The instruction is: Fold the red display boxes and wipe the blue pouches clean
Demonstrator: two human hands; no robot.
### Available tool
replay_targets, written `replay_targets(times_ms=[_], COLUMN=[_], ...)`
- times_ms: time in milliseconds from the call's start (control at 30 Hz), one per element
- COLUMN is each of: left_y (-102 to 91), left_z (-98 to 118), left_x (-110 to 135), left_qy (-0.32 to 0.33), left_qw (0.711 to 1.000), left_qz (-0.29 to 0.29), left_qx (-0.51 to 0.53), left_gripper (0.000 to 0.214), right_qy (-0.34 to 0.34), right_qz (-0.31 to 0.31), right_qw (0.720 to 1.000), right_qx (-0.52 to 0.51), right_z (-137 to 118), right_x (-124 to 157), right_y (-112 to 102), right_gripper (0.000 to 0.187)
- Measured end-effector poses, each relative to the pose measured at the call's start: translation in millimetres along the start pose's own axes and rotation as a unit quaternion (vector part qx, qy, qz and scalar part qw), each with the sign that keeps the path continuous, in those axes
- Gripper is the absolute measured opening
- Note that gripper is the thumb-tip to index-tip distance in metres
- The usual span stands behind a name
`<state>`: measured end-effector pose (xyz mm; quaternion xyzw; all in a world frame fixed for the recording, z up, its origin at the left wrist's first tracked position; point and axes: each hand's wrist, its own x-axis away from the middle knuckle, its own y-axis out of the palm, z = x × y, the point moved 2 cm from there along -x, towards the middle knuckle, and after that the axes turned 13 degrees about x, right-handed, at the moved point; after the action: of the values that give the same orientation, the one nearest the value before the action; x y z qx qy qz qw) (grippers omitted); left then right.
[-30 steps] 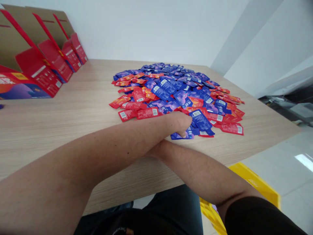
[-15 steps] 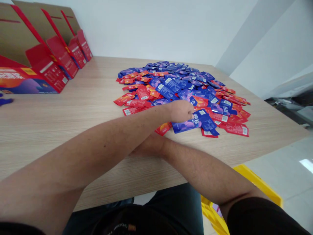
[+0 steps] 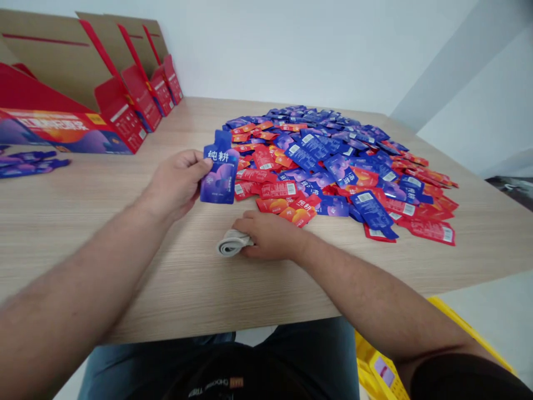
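Note:
Pinched between the thumb and fingers of my left hand (image 3: 179,180) is a blue spouted pouch (image 3: 219,178), raised over the table with its printed front showing. Close by, lower and to the right, my right hand (image 3: 270,233) is wrapped around a rolled grey cloth (image 3: 234,243) on the tabletop. Beyond both hands spreads a wide heap of pouches, with blue pouches (image 3: 333,141) mostly at the back and red pouches (image 3: 278,190) mostly along the front and sides.
Open red display boxes (image 3: 125,125) with tall cardboard backs line the left of the table (image 3: 175,303). Several blue pouches (image 3: 31,163) lie stacked in front of the nearest box. A yellow crate (image 3: 377,369) stands on the floor at lower right.
My left hand has swung left, away from the heap, carrying a blue pouch. The right hand's rolled cloth, earlier hidden under my left arm, now shows. The view has turned slightly left.

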<state>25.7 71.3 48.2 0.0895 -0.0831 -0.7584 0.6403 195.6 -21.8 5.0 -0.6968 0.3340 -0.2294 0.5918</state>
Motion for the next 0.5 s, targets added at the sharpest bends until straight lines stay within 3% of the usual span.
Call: replay_targets(times_ms=[100,267,500], left_y=[-16.9,-25.2,-29.5], left_z=[-22.4,-51.5,-61.0], left_x=[7.4,9.7,4.7], left_qy=[-0.054,-0.069,-0.069], left_qw=[0.997,0.998,0.996], left_qz=[0.035,0.004,-0.012], left_qx=[0.038,0.006,-0.049], left_gripper=[0.012,0.012,0.013], right_qy=[0.069,0.151,0.182], right_qz=[-0.031,-0.043,-0.062], right_qw=[0.996,0.986,0.98], right_qx=[0.04,0.054,0.046], right_z=[10.1,23.8,41.1], right_x=[0.8,3.1,5.9], right_y=[-5.6,-14.1,-17.4], right_gripper=[0.024,0.024,0.025])
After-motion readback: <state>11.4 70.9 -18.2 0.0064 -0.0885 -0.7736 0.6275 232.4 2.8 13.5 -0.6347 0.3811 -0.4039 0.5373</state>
